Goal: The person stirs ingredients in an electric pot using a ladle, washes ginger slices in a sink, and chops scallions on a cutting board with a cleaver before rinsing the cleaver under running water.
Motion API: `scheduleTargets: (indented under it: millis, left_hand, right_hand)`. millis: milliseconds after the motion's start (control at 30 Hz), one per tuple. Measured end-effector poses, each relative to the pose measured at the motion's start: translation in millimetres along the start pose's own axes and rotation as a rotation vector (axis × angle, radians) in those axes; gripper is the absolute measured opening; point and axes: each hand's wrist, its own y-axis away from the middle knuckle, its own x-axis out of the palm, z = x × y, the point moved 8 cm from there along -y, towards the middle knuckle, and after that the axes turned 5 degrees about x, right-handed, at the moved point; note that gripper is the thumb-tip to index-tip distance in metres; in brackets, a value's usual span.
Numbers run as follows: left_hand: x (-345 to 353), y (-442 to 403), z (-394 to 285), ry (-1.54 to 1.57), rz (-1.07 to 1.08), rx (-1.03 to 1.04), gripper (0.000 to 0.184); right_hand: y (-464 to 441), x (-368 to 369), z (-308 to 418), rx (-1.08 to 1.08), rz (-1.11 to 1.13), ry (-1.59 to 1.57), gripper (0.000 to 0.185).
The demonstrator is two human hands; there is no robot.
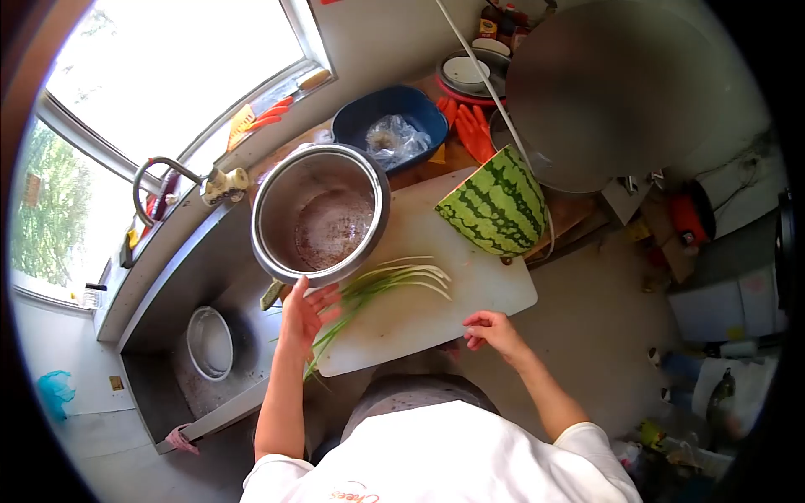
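Note:
My left hand (310, 314) is open, palm up with the fingers spread, just below the rim of a large steel pot (329, 228) and beside some green onions (381, 289). The onions lie on a white cutting board (482, 289), white ends to the right. Near the board's front edge, my right hand (490, 329) has its fingers curled together; whether anything is between them is too small to tell. A cut piece of watermelon (496, 205) stands at the board's back right. The pot has brownish residue inside.
Behind the board is a blue basin (392, 117) holding a plastic bag. Orange gloves (475, 134) lie beside it. On the left, a metal sink (243, 335) holds a round bowl (210, 344), below a faucet (222, 186). A big round lid (612, 92) is at the upper right.

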Motion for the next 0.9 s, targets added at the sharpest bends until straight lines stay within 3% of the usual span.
scheduleTargets:
  millis: [133, 200, 300, 400, 567, 633, 733, 800, 867, 900]
  left_hand:
    - [-8.4, -44.0, -3.2, 0.140, -0.109, 0.017, 0.038]
    - [-21.4, -68.9, -17.0, 0.240, -0.157, 0.106, 0.017]
    - [-41.8, -94.3, -47.6, 0.265, -0.120, 0.075, 0.007]
    - [-54.2, -108.6, -111.9, 0.303, -0.071, 0.200, 0.008]
    - [-55.2, -114.9, -195.2, 0.168, -0.033, 0.186, 0.010]
    - [-68.2, -132.2, -200.7, 0.159, -0.010, 0.175, 0.011]
    - [-96.6, -169.2, -188.1, 0.117, -0.014, 0.044, 0.011]
    - [-113.7, -192.2, -176.8, 0.280, -0.080, 0.052, 0.017]
    - [-113.9, -192.9, -177.0, 0.214, -0.089, 0.055, 0.019]
    - [-121.5, -212.5, -168.7, 0.151, 0.017, -0.094, 0.022]
  right_hand:
    - [-3.4, 29.7, 16.7, 0.006, 0.046, 0.067, 0.017]
    - [-5.5, 46.9, 25.4, -0.024, 0.046, 0.110, 0.017]
    - [-12.1, 78.5, 40.4, -0.084, 0.025, 0.093, 0.016]
    - [-31.1, 129.1, 60.6, -0.120, 0.074, 0.139, 0.015]
    - [-116.9, 257.2, 109.8, -0.254, 0.110, 0.273, 0.020]
    - [-141.7, 298.6, 136.3, -0.233, 0.062, 0.401, 0.026]
    - [-193.5, 354.3, 115.5, 0.136, 0.310, 0.493, 0.030]
    - [-213.0, 371.9, 95.4, 0.118, 0.287, 0.707, 0.034]
    - [-208.7, 375.0, 98.6, 0.028, 0.165, 0.754, 0.033]
    - [-201.7, 376.7, 101.8, -0.025, 0.096, 0.743, 0.032]
